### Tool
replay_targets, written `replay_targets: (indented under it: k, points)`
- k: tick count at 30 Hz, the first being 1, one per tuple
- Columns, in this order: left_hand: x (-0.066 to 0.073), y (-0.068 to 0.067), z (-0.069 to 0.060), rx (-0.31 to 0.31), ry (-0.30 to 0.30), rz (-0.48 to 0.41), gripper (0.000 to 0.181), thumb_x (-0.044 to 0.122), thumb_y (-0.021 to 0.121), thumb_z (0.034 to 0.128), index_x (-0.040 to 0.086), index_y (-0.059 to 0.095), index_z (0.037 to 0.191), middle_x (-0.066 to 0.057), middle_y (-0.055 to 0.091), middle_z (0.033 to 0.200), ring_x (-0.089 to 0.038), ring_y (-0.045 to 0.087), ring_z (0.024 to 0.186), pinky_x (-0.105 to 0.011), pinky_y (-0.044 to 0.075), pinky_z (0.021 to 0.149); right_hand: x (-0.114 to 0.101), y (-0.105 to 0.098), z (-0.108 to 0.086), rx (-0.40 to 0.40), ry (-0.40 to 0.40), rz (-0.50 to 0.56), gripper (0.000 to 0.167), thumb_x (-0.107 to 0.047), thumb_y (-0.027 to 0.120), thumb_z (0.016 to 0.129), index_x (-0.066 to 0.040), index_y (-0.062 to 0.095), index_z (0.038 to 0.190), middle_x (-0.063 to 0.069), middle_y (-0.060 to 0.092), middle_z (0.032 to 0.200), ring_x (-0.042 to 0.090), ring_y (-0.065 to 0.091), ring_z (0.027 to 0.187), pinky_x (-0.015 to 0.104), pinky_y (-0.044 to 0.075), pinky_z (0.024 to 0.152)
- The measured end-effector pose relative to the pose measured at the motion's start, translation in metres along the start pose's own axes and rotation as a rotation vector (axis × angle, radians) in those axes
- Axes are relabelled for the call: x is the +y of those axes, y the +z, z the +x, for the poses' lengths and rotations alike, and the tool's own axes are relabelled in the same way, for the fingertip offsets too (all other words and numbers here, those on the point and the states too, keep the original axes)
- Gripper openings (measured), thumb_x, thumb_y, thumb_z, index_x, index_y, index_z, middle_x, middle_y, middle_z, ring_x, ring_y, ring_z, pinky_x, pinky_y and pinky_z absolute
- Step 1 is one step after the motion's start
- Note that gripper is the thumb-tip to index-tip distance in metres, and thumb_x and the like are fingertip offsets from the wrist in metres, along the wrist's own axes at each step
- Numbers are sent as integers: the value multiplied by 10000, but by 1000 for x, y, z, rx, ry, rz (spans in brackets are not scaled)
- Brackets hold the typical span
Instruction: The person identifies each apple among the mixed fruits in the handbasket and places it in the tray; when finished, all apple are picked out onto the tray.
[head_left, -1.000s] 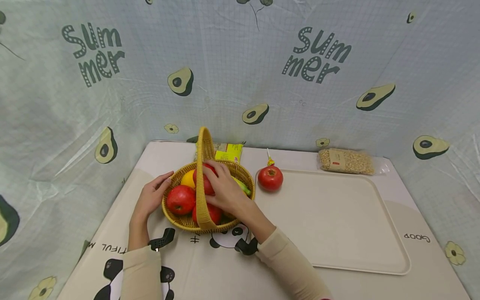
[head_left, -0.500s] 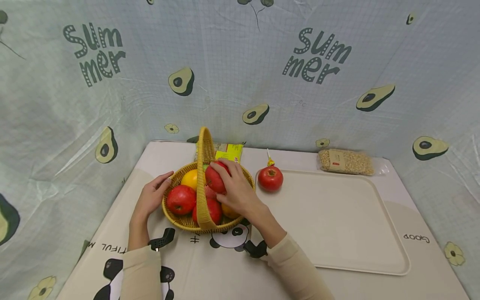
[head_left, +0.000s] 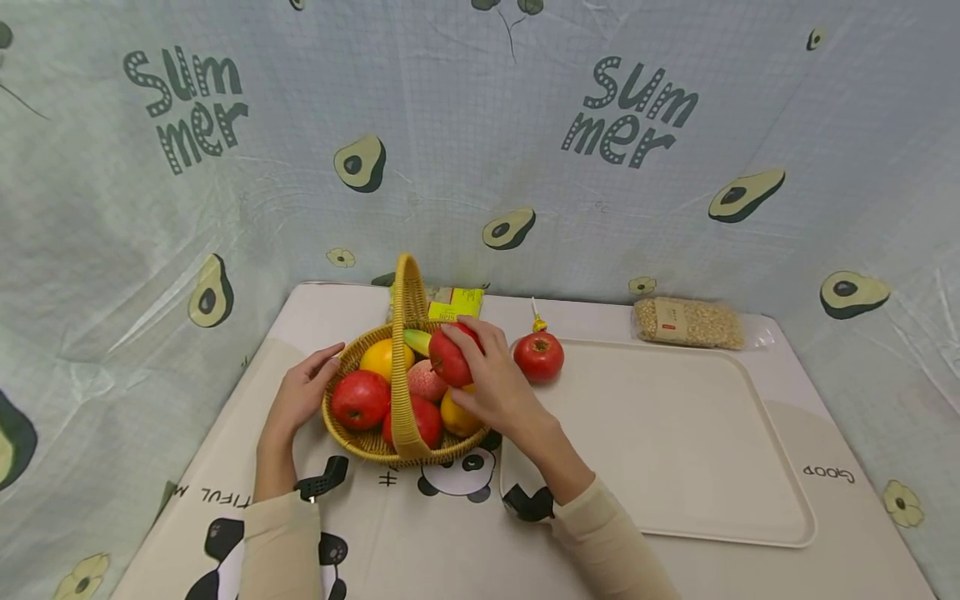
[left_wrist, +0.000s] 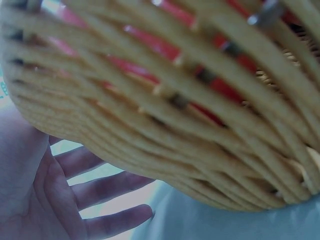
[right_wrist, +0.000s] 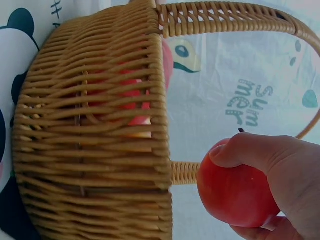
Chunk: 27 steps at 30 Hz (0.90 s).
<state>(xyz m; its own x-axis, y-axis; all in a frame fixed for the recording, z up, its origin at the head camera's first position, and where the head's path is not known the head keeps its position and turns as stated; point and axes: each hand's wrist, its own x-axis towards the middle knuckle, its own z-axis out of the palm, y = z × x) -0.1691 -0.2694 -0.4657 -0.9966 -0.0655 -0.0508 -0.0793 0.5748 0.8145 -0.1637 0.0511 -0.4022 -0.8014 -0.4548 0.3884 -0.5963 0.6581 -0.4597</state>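
My right hand (head_left: 501,379) grips a red apple (head_left: 450,358) above the right side of the wicker basket (head_left: 343,437). In the right wrist view the apple (right_wrist: 235,187) shows a short dark stem, with the thumb across its side. My left hand (head_left: 298,393) rests against the basket's left side. The left wrist view shows that hand's fingers (left_wrist: 112,190) extended along the woven wall. Inside the basket are red fruits (head_left: 361,400), yellow-orange fruits (head_left: 378,358), a pinkish fruit (head_left: 426,382) and a green-yellow piece (head_left: 417,341), partly hidden by the arched handle (head_left: 403,408).
A cream tray (head_left: 667,442) lies to the right, with a red tomato-like fruit (head_left: 539,357) at its far left corner. Behind that are a lollipop (head_left: 538,323), a yellow packet (head_left: 461,302) and a clear bag of pale grains (head_left: 690,322).
My right hand has lifted the red apple out from under the handle and moved it right, uncovering the pinkish, orange and green-yellow pieces. The left hand has stayed put.
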Motion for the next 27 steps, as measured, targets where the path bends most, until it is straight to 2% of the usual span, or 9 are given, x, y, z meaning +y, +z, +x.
replay_targets:
  k: [6, 17, 27]
  points:
    - [-1, 0, -1, 6, 2, -6, 563, 453, 396, 1063, 111, 461, 1505, -185, 438, 1559, -418, 381, 1456, -627, 313, 1180, 6, -8, -7, 42, -2, 0, 861, -126, 867, 740, -215, 421, 1471, 60, 371, 1534, 280, 391, 1396, 478, 532, 1044]
    - [0, 0, 0, 3, 0, -8, 557, 443, 395, 1064, 111, 460, 1506, -180, 432, 1564, -416, 374, 1461, -630, 314, 1179, 21, -15, -18, 90, 43, 77, 845, -152, 863, 738, -197, 428, 1461, 105, 392, 1508, 318, 426, 1367, 550, 503, 1058]
    - [0, 0, 0, 4, -5, -10, 556, 443, 395, 1065, 110, 463, 1504, -181, 434, 1563, -415, 371, 1463, -628, 310, 1182, 35, -19, -22, 171, 36, 100, 811, -156, 851, 725, -129, 439, 1423, 126, 426, 1447, 324, 465, 1298, 526, 540, 1013]
